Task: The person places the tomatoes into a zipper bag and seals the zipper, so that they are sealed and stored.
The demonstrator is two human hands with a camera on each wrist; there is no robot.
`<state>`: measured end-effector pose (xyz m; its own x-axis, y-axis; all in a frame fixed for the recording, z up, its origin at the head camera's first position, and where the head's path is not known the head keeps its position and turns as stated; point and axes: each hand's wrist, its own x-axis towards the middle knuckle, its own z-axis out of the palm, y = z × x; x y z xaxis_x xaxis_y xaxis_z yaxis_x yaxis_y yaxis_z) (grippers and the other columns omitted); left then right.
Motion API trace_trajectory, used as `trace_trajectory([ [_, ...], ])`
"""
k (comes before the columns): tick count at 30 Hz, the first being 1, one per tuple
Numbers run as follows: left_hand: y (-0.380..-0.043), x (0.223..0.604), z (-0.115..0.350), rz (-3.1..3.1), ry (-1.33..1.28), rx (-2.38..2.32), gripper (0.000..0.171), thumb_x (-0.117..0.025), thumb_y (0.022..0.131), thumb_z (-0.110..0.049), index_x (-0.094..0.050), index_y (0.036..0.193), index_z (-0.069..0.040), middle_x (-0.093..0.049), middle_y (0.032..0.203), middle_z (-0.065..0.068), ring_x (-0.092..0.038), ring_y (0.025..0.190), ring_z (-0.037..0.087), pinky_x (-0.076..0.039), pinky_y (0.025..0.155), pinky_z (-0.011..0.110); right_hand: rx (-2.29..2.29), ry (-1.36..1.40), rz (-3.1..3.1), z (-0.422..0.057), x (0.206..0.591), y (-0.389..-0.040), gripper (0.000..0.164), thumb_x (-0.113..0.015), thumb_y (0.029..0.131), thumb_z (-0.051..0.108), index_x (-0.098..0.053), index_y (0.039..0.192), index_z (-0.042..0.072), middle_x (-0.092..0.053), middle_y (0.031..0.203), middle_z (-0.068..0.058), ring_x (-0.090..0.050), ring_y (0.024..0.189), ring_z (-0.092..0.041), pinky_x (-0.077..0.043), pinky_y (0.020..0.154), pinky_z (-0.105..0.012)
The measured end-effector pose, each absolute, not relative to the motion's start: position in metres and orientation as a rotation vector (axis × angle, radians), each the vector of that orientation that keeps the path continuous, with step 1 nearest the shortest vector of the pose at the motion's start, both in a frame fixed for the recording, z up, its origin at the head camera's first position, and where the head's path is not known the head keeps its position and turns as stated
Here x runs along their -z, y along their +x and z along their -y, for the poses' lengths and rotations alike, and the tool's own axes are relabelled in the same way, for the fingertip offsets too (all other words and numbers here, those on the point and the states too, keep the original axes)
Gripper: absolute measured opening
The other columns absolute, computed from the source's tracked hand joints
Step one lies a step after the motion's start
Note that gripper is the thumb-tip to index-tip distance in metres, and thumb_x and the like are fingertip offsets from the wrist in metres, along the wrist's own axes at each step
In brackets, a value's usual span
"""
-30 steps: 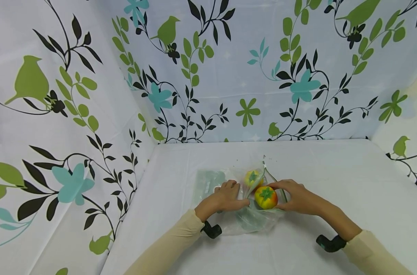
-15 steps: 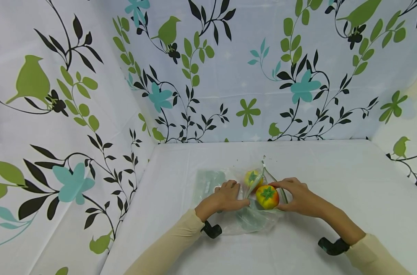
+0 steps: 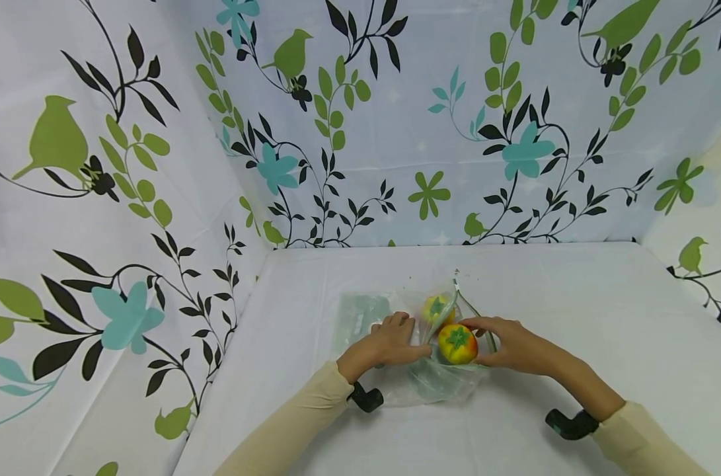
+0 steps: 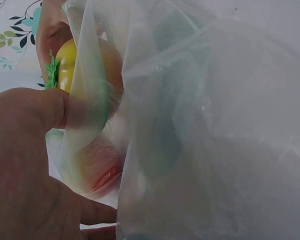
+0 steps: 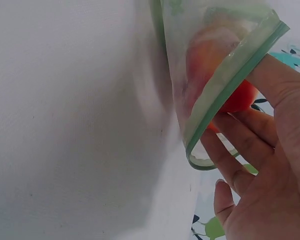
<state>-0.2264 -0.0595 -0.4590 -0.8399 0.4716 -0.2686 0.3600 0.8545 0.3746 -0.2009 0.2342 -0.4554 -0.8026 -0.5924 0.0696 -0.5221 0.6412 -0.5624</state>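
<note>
A clear zip bag (image 3: pixel 437 382) with a green-tinted mouth lies on the white table. My left hand (image 3: pixel 384 345) rests over its left side, thumb stretched to the mouth, and appears to hold that edge. My right hand (image 3: pixel 517 345) grips a yellow-red fruit (image 3: pixel 458 344) with a green leafy top, at the open mouth. A second yellow fruit (image 3: pixel 435 308) of like look sits behind it, seen through the film. In the right wrist view, the green zip strip (image 5: pixel 240 75) crosses in front of the held fruit (image 5: pixel 242 95). The fruit's exact kind is unclear.
Left of the bag's mouth, a flat pale-green plastic part (image 3: pixel 360 311) lies partly under my left hand. The white tabletop (image 3: pixel 312 423) extends to a patterned cloth backdrop (image 3: pixel 366 132), with birds and leaves. A black wrist mount (image 3: pixel 571 424) sits on my right wrist.
My right hand and the fruit shift slightly right, then back left and a little toward me. The left hand, the bag and the second fruit stay where they were.
</note>
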Motion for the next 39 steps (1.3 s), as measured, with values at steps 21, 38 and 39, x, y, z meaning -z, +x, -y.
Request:
trace_trajectory([
  [21,-0.227,0.46,0.059,-2.67,0.628,-0.417,0.088,-0.042,0.094,-0.064,-0.038,0.163,-0.008,-0.031,0.17,0.012,-0.032,0.155,0.032,-0.032,0.116,0.061,0.944,-0.977,-2.645,-0.226,0.466,-0.205,0.064,-0.085,0.091,0.024,-0.059,0.148,0.013,-0.069,0.135,-0.003,-0.065,0.113,-0.02,-0.058,0.097,-0.047],
  [38,-0.228,0.463,0.059,-2.674,0.629,-0.422,0.09,-0.041,0.095,-0.067,-0.037,0.164,-0.009,-0.031,0.169,0.011,-0.032,0.154,0.031,-0.033,0.116,0.06,0.948,-0.975,-2.62,-0.22,0.464,-0.204,0.065,-0.084,0.092,0.024,-0.057,0.149,0.01,-0.069,0.133,-0.007,-0.066,0.114,-0.026,-0.057,0.098,-0.051],
  [39,-0.228,0.462,0.059,-2.675,0.627,-0.423,0.09,-0.041,0.095,-0.067,-0.037,0.164,-0.009,-0.031,0.169,0.011,-0.032,0.154,0.031,-0.033,0.116,0.06,0.946,-0.977,-2.621,-0.22,0.464,-0.205,0.065,-0.084,0.092,0.024,-0.057,0.149,0.009,-0.069,0.133,-0.007,-0.066,0.114,-0.026,-0.057,0.098,-0.051],
])
